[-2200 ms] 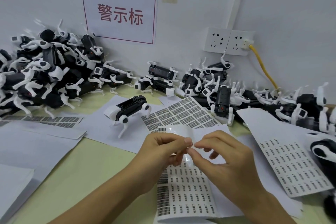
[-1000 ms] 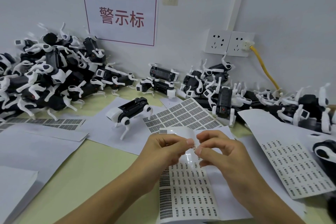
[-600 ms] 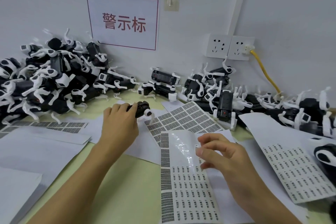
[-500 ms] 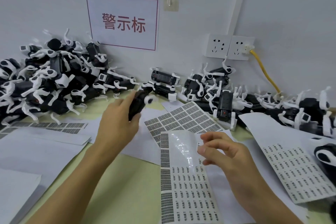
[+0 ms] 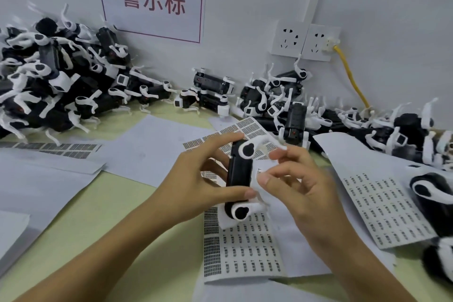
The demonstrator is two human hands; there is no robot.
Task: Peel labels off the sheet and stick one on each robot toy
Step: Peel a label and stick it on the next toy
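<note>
My left hand grips a black-and-white robot toy, held upright above the label sheet, thumb under its lower end and fingers over its top. My right hand is right beside the toy with a small white label pinched at its fingertips, touching the toy's right flank. The sheet lies flat on the table below both hands, with rows of small printed labels.
A big heap of robot toys fills the back left; more toys line the wall to the right. Other label sheets and blank backing papers cover the yellow-green table. A yellow cable hangs from the wall socket.
My left hand let go of the sheet, reached out, picked up the toy standing on the paper and brought it over the sheet. My right hand kept the peeled label and moved it against the toy.
</note>
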